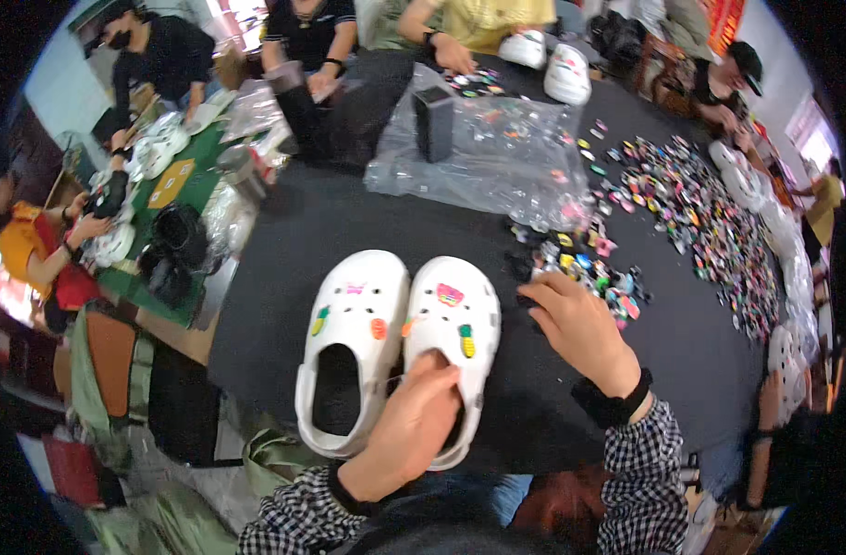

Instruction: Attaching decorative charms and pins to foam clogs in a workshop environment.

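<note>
A pair of white clogs lies side by side on the black table, toes pointing away from me. Small charms sit on the left clog: a pink one, a green-and-yellow one and an orange one. The right clog carries a pink charm, a pineapple-shaped charm and an orange piece at its inner side. My left hand grips the right clog, fingers reaching into its foot opening. Beside a small heap of mixed charms, my right hand has its fingers pinched; whatever is between them is hidden.
A clear plastic bag with a dark upright box lies beyond the clogs. Loose charms spread widely at the right. Other white clogs stand at the far edge. Several people work around this table and a green one at left.
</note>
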Available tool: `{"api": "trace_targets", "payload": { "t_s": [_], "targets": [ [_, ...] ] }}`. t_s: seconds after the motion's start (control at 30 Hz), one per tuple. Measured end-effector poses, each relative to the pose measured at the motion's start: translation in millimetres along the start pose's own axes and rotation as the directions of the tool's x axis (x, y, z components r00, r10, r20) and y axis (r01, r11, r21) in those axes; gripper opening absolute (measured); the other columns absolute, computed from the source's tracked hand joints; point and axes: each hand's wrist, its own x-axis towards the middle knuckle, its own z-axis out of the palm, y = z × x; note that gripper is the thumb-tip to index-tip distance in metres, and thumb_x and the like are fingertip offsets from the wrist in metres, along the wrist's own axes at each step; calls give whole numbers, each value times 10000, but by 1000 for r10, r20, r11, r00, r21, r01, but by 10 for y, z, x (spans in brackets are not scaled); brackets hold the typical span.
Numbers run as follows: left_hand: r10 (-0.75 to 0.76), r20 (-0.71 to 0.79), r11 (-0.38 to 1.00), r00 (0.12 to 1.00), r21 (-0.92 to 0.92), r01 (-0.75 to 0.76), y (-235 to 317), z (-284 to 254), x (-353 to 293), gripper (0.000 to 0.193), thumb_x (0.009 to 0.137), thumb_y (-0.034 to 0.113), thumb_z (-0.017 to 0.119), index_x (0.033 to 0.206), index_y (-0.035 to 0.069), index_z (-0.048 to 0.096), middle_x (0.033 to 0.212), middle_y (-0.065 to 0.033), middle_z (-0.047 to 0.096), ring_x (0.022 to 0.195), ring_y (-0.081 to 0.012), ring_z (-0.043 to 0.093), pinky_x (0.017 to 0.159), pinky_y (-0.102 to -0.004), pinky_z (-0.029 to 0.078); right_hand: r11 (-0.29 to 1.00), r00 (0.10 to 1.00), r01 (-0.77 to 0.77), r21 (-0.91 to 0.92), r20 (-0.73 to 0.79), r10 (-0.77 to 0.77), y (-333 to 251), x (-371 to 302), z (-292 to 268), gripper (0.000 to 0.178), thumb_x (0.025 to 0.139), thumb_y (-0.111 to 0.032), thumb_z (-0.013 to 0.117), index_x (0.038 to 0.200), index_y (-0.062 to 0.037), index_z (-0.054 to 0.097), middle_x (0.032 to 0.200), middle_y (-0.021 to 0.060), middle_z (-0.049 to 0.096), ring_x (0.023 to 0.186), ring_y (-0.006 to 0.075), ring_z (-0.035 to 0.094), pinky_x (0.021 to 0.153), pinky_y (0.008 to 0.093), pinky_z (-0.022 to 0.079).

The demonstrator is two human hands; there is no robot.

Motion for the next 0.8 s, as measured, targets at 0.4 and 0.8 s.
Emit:
{"api": "trace_targets", "payload": {
  "t_s": [0.4,0.8],
  "targets": [
    [-152,-88,984,984,83,159,-168,-105,111,507,987,255,515,1405,-19,424,1321,-68,513,1187,-109,448,1048,-256,322,978,997,-24,-206,64,38,54,-40,310,254,816,11,623,1069,-8,610,1078,205,588,987,410,587,817,469,500],
    [-3,51,998,999,-58,6,-337,-134,132,668,1002,197,515,1521,-76,196,1581,-131,271,1447,-171,244,1193,-293,154,634,870,-455,626,158,467,-287,-788,-184,179,1009,-105,469,979,3,609,759,57,569,685,115,559,621,262,420]
  ]
}}
